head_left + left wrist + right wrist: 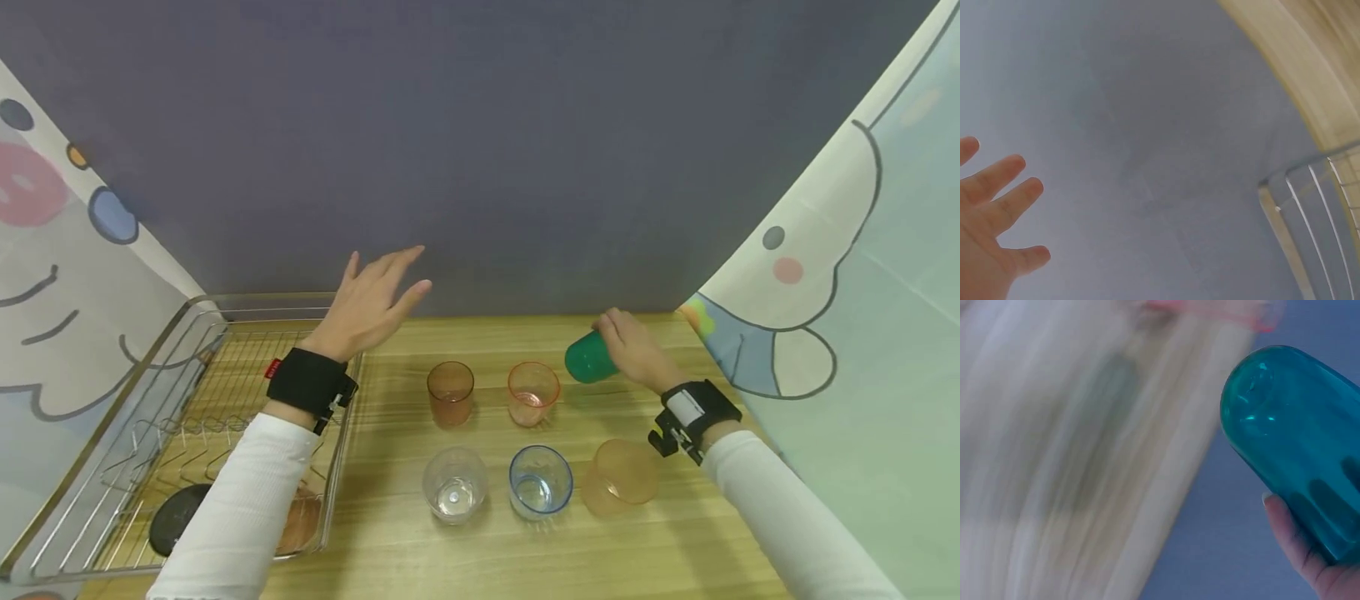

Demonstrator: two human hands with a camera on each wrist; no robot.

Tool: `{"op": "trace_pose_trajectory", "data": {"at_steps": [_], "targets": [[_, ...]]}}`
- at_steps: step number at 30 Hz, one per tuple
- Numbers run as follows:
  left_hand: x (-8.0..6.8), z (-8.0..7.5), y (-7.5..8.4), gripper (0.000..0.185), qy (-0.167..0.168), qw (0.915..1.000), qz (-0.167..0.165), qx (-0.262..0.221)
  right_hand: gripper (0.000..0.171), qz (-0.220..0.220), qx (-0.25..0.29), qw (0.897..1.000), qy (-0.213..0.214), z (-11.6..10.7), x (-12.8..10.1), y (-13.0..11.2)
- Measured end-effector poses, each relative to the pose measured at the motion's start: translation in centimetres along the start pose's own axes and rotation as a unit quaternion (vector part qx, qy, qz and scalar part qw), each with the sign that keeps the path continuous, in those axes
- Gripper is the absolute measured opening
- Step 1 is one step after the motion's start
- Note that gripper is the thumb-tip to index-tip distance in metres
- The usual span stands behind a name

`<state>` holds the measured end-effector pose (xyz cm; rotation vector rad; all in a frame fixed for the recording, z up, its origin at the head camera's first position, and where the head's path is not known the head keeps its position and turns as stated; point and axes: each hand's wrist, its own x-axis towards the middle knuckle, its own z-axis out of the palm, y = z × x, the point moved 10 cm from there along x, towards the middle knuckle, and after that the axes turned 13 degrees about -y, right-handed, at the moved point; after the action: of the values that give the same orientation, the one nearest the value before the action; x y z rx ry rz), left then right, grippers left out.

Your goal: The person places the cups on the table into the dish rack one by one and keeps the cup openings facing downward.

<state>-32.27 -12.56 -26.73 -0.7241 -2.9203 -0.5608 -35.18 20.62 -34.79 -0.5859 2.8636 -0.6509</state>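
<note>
At frame right, the right hand (633,350) fingers grip the tipped translucent green plastic cup (588,358), base pointing left; the left hand (371,304) hovers spread, empty.

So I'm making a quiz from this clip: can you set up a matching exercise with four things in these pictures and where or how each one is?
Things:
1. green cup
2. blue-rimmed cup
3. left hand
4. dark round lid

Places or states:
A. lying in the wire rack
B. open, fingers spread, holding nothing
C. held tilted by the right hand
D. upright in the near row, between the clear cup and the orange cup

Pairs: 1-C, 2-D, 3-B, 4-A
</note>
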Motion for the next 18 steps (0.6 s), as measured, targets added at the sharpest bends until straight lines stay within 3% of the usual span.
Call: {"op": "trace_pose_trajectory", "data": {"at_steps": [3, 6, 12, 18], "targets": [[0.5, 0.2, 1.0, 0.063, -0.007, 1.0000, 0.004, 0.005, 0.049, -0.013, 0.013, 0.999, 0.028, -1.1, 0.0, -1.1], [1.1, 0.6, 2.1, 0.065, -0.015, 0.9998, 0.011, 0.006, 0.051, -0.011, 0.032, 0.999, 0.029, -1.4, 0.1, -1.9], [1.8, 1.8, 4.3, 0.069, -0.020, 0.9995, 0.022, 0.009, 0.053, -0.009, 0.085, 0.996, 0.008, -0.5, 0.3, -3.5], [2.7, 3.3, 6.7, 0.071, -0.024, 0.9989, 0.035, 0.022, 0.055, -0.016, 0.117, 0.993, 0.015, 0.3, 0.4, -4.7]]}}
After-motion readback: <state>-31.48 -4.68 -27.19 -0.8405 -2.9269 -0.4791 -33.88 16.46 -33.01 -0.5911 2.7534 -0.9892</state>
